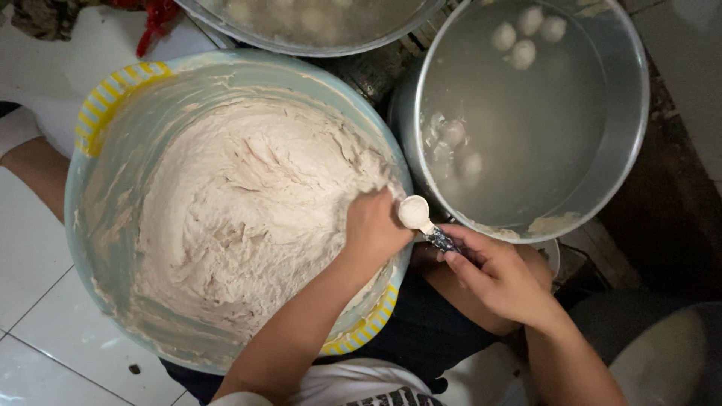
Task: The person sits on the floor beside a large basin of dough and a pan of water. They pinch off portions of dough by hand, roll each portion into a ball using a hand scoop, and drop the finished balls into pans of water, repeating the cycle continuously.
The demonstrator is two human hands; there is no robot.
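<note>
Paste [248, 218] fills one basin [120, 83]; two hands [374, 229] share one spoon [418, 216].

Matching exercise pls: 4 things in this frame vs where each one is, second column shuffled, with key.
Things:
1. spoon
2. pale paste
3. white balls
4. left hand

Places:
A. floating in the water of the metal pot
B. filling the light blue basin
C. held by the right hand, between basin and pot
D. at the basin's right rim, in the paste

Pairs: 1-C, 2-B, 3-A, 4-D
</note>
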